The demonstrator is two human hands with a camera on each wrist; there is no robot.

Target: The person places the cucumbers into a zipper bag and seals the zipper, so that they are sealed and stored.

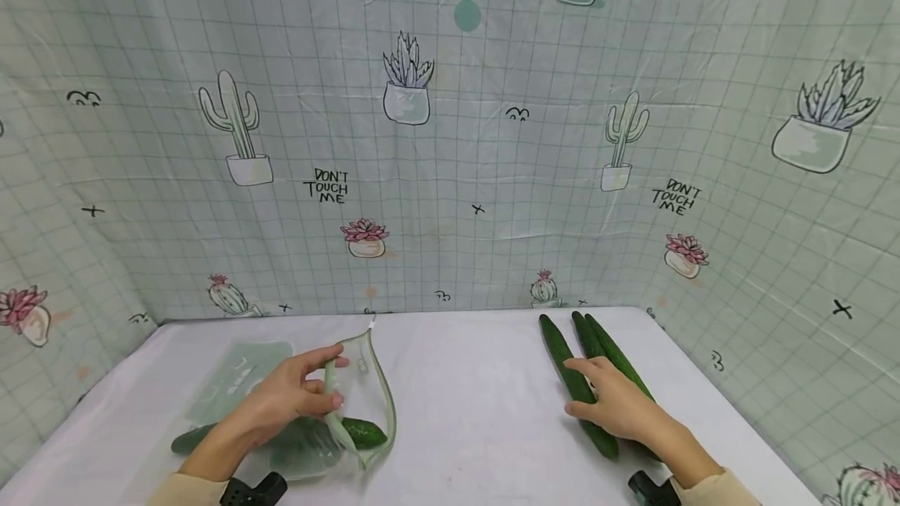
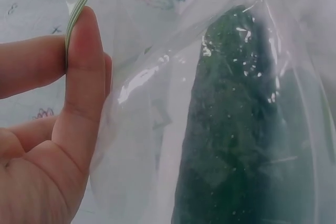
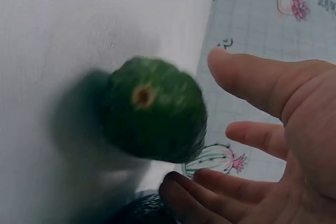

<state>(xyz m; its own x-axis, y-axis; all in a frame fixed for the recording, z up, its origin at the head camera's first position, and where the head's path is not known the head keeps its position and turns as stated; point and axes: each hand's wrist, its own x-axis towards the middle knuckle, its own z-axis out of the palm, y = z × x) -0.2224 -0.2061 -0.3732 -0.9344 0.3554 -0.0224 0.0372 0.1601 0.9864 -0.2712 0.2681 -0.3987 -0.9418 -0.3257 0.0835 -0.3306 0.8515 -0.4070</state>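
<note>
In the head view, caught the left hand at lower left, pinching the rim of a clear zip bag between thumb and fingers. Spotted a bagged cucumber just inside the mouth. Over at lower right, on the white tabletop, found the right hand above the leftmost loose cucumber, with two more cucumbers beside.

On to the left wrist: saw the rim gripped between digits at upper left, and dark green through film right of centre. Judged the film light, limp, slippery; best taken by that rim.

Then the right wrist: saw thumb and fingers wide apart at right, a blunt cucumber end at centre, ungripped! Couldn't tell about contact. Looked firm, fairly heavy, apt to roll; best grasped round the middle.
</note>
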